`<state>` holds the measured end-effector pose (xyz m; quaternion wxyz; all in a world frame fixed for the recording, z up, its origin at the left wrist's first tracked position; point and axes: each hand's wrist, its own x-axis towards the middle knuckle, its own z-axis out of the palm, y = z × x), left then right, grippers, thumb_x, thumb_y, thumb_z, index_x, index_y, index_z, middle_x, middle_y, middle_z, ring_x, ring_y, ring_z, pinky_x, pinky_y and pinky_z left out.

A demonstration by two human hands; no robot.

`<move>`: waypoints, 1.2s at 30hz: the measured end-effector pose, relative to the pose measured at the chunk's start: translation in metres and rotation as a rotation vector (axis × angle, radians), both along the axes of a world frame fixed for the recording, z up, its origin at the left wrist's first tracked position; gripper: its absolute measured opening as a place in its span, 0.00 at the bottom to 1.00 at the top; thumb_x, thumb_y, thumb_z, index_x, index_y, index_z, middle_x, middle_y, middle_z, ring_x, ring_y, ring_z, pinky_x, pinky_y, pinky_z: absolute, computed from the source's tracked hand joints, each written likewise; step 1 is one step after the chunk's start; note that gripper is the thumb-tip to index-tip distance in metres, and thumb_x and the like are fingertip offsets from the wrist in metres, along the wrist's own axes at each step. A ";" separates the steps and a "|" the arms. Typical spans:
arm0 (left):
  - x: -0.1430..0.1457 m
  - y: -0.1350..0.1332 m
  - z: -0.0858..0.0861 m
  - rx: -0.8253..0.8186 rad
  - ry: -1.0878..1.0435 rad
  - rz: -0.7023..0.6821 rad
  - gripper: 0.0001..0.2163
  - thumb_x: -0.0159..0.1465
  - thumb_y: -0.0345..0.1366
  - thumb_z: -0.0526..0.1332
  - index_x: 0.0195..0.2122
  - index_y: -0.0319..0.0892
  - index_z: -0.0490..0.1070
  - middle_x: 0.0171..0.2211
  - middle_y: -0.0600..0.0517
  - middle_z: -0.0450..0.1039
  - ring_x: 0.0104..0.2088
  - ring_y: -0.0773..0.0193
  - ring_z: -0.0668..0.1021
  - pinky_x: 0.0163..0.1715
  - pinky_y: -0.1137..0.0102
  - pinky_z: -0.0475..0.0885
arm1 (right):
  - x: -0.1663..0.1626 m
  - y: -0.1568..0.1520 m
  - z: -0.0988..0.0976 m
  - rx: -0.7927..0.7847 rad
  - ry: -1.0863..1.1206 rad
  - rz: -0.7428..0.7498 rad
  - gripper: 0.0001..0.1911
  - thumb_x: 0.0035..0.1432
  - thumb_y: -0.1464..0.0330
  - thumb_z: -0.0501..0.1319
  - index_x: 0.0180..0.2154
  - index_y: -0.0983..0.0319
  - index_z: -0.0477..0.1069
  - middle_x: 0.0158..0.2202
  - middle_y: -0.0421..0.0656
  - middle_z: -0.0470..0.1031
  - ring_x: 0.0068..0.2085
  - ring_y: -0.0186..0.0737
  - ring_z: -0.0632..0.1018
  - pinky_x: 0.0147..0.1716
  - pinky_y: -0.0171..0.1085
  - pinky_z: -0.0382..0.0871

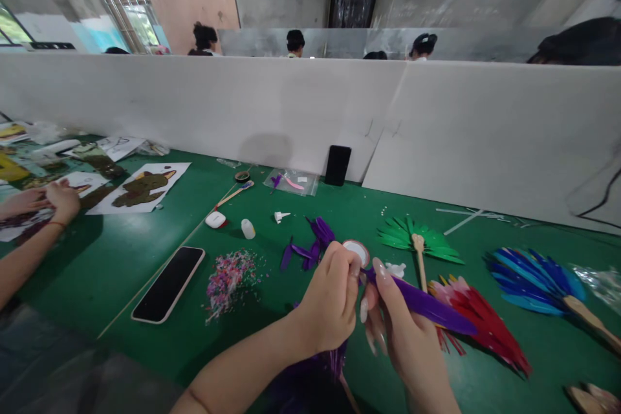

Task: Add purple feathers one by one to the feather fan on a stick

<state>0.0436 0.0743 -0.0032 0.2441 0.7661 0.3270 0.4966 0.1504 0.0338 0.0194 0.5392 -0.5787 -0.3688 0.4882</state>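
One left hand (pixel 327 301), one right hand (pixel 410 339), both tight on one purple feather (pixel 439 308)

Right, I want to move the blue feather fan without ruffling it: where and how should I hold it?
Probably by its wooden handle, from the near right: the slim, bare handle points that way, while the blue feathers spread out toward the far left.
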 end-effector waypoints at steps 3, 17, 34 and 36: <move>0.000 -0.001 0.000 0.011 -0.006 -0.007 0.07 0.68 0.25 0.43 0.36 0.43 0.55 0.33 0.51 0.58 0.32 0.64 0.64 0.32 0.69 0.64 | 0.000 0.000 0.002 0.052 -0.027 0.014 0.28 0.55 0.47 0.59 0.16 0.60 0.64 0.11 0.35 0.59 0.15 0.30 0.63 0.17 0.31 0.58; -0.005 -0.015 0.018 -0.015 -0.037 -0.036 0.06 0.71 0.32 0.44 0.39 0.44 0.59 0.36 0.49 0.64 0.36 0.63 0.69 0.34 0.67 0.66 | 0.002 -0.008 0.004 0.111 0.024 0.026 0.27 0.55 0.47 0.60 0.16 0.60 0.64 0.10 0.36 0.61 0.14 0.30 0.65 0.16 0.30 0.62; -0.013 -0.039 0.025 0.136 -0.066 -0.013 0.10 0.71 0.32 0.42 0.46 0.43 0.61 0.37 0.48 0.67 0.35 0.63 0.72 0.34 0.67 0.69 | -0.010 -0.046 0.026 0.265 -0.017 -0.050 0.28 0.58 0.49 0.57 0.14 0.60 0.64 0.08 0.35 0.57 0.12 0.28 0.63 0.13 0.30 0.58; -0.015 -0.043 0.029 0.103 -0.100 0.004 0.11 0.72 0.33 0.44 0.51 0.44 0.60 0.38 0.48 0.69 0.34 0.64 0.73 0.33 0.68 0.70 | -0.004 -0.046 0.023 0.318 -0.009 -0.046 0.28 0.59 0.50 0.57 0.14 0.60 0.64 0.08 0.36 0.57 0.12 0.28 0.63 0.12 0.29 0.57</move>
